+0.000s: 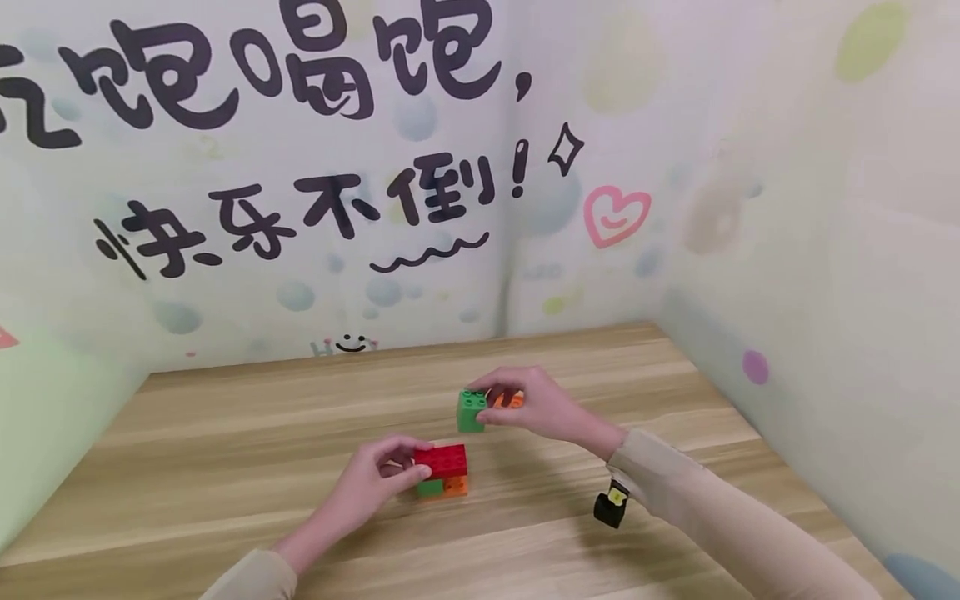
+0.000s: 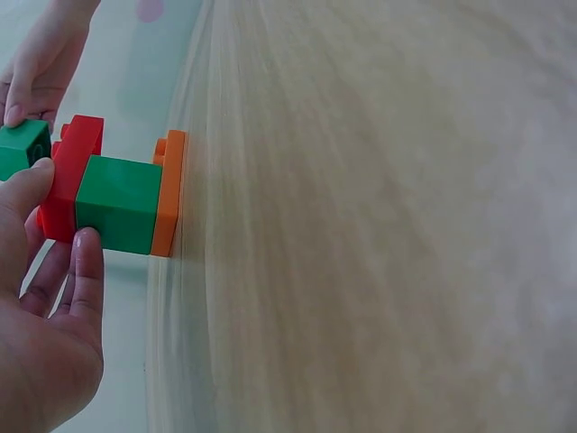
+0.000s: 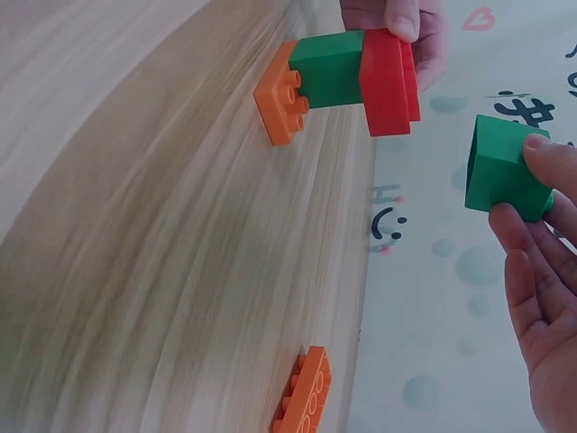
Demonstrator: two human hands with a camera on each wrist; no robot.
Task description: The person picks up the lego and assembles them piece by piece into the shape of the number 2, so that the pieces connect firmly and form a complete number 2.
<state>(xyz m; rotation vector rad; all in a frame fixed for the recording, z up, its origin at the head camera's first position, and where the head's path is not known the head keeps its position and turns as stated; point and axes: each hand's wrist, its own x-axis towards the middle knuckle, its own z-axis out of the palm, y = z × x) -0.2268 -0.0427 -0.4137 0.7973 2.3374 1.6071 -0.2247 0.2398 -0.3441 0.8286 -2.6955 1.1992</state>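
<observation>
My left hand [image 1: 378, 473] grips one end of a flat red brick [image 1: 447, 459], thumb and fingers on its edges. That red brick tops a small stack: a green block [image 2: 119, 204] sits under it, on a flat orange brick [image 2: 170, 193] at the tabletop. The red brick overhangs studs of the orange one. A second green block [image 3: 505, 168] is pinched between thumb and fingers of my right hand [image 1: 536, 404], held up off the table, beyond and slightly right of the stack. Its hollow underside shows in the left wrist view.
Another orange brick [image 1: 510, 401] lies on the wooden table [image 1: 300, 408], partly hidden behind the right hand in the head view. Printed walls [image 1: 420, 292] enclose the back and sides. A small black device [image 1: 611, 508] hangs at the right wrist.
</observation>
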